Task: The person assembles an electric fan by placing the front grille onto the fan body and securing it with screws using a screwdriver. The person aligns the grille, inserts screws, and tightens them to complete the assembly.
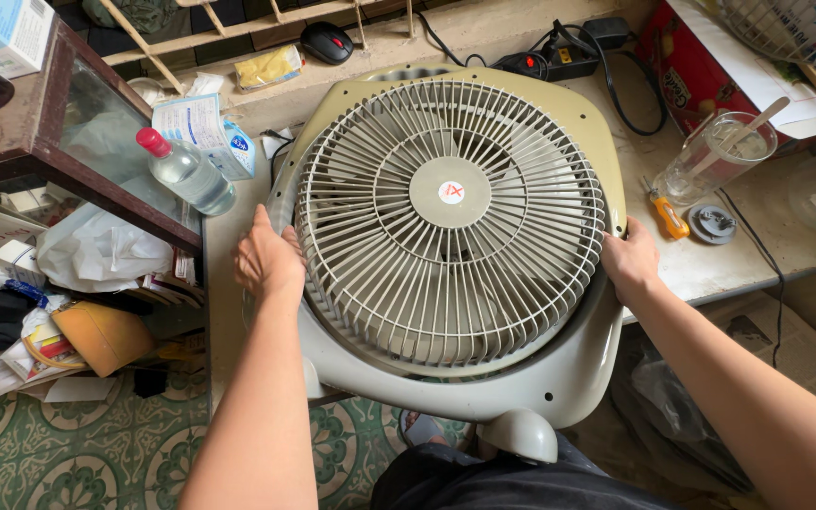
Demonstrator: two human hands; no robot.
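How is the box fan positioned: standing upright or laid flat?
Laid flat. The box fan lies face up on the worktop, round grille facing the camera, left hand and right hand at the grille's sides.
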